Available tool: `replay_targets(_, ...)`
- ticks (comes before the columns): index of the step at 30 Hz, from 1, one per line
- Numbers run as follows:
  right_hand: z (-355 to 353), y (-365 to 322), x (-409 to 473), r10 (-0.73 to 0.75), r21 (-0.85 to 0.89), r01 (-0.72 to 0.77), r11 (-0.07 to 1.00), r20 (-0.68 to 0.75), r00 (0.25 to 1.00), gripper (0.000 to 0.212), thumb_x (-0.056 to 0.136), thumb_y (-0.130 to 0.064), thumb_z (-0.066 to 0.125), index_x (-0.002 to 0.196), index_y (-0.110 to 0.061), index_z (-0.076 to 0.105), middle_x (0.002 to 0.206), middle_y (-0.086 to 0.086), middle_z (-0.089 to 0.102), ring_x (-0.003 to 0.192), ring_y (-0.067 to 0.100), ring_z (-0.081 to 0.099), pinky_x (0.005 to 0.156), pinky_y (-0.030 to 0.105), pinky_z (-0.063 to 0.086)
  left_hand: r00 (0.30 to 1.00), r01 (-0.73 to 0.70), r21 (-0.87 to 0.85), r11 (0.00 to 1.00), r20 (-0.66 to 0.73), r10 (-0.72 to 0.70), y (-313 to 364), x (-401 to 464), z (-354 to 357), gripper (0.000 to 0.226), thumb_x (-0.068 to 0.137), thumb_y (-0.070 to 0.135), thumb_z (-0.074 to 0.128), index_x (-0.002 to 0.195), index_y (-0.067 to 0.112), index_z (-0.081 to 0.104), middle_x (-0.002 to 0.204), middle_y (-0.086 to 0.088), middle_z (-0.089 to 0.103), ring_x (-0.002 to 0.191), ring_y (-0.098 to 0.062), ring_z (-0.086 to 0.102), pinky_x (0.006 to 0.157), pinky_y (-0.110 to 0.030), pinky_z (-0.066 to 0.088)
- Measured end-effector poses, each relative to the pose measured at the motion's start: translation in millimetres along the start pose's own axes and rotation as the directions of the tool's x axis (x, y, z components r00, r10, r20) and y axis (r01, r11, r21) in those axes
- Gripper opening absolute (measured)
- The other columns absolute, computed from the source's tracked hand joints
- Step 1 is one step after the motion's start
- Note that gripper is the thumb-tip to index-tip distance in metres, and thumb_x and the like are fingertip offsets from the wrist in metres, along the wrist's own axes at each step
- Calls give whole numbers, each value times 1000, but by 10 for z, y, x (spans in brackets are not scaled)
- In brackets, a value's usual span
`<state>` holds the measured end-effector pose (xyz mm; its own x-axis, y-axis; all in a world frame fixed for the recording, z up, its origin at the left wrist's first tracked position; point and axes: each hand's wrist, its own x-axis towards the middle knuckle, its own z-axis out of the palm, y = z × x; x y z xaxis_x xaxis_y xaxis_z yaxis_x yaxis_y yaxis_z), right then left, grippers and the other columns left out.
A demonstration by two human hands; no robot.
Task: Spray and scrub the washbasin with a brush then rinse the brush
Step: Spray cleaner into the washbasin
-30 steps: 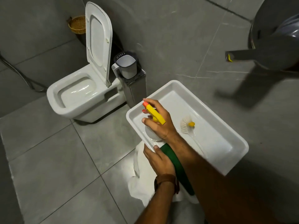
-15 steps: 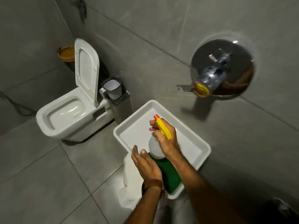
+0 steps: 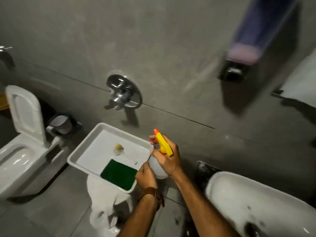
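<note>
Head view: right hand [image 3: 168,159] grips the spray bottle [image 3: 158,166], left hand [image 3: 146,175] steadies its base; next, aim at the washbasin [image 3: 256,200].

One spray bottle [image 3: 159,161], one brush [image 3: 119,149], one washbasin [image 3: 256,202].

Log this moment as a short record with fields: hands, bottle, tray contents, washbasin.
right hand: grips the spray bottle at its yellow trigger head, finger on the trigger
left hand: touches the bottle's lower body
tray: holds a brush and a green scrub pad
washbasin: to the right, white with dark marks, nothing in it
bottle position: above the tray's right end, not over the washbasin
</note>
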<state>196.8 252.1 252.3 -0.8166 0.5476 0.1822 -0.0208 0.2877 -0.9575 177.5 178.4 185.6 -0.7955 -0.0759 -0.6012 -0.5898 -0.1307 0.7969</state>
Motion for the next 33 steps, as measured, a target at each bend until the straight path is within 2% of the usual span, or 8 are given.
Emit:
replay_targets(3,-650,-3,-474,49,-23,-51,998,-68,996,79,84,-4,66,145,-51,44,127,-17,67,120,12,64,97,33,56,993,6,92,996,119,-17,-300,-653,86,24,87,18,60,65,14,69,70,-4,71,60,-11,63,48,-20,47)
replay_targets(11,-2076,64,-1585,291,57,-288,956,-311,905,52,91,-34,63,130,-68,52,108,-18,70,107,9,69,77,31,64,845,-234,369,900,535,0,-1257,-1934,137,25,90,24,58,76,15,77,77,-1,76,77,-22,71,67,-30,57)
replay_targets(15,-2599,129,-2176,383,73,-384,921,-359,851,49,90,-35,63,123,-70,56,104,-21,69,99,6,69,71,39,66,725,-610,430,666,642,249,-1548,-2101,198,20,97,24,51,101,27,71,112,2,69,104,-20,63,91,-29,47)
replay_targets(19,-2971,222,-2742,479,50,-500,865,-379,791,51,86,-29,63,119,-68,61,96,-23,67,83,12,67,58,33,59,509,-860,424,284,755,413,-1739,-1891,179,32,96,8,48,123,2,64,133,-20,59,131,-41,49,114,-48,35)
replay_targets(21,-3112,277,-3002,564,8,-599,801,-348,749,53,82,-31,61,120,-68,60,96,-21,69,82,23,68,53,30,59,518,-854,483,191,762,389,-1806,-1783,143,39,97,8,47,134,-2,54,144,-22,51,140,-42,40,118,-49,28)
replay_targets(26,-3248,495,-3503,756,-108,-795,597,-254,603,34,69,-43,62,101,-49,73,77,3,73,72,24,70,64,44,65,627,-772,531,350,728,277,-1926,-1652,65,54,103,20,36,153,4,24,157,-18,34,143,-35,34,120,-48,28)
replay_targets(29,-3214,592,-3669,802,-101,-835,541,-236,548,35,64,-40,65,92,-22,74,63,0,71,58,18,69,71,47,62,688,-718,584,378,680,254,-1949,-1605,74,51,104,22,30,154,10,26,153,-16,39,137,-36,43,115,-45,34)
replay_targets(33,-3115,593,-3714,815,-74,-854,515,-265,515,23,71,-35,63,93,-34,72,52,-6,63,48,16,62,58,35,56,703,-708,606,361,654,280,-1984,-1576,39,49,103,18,30,153,13,31,149,-15,46,131,-38,49,111,-46,40)
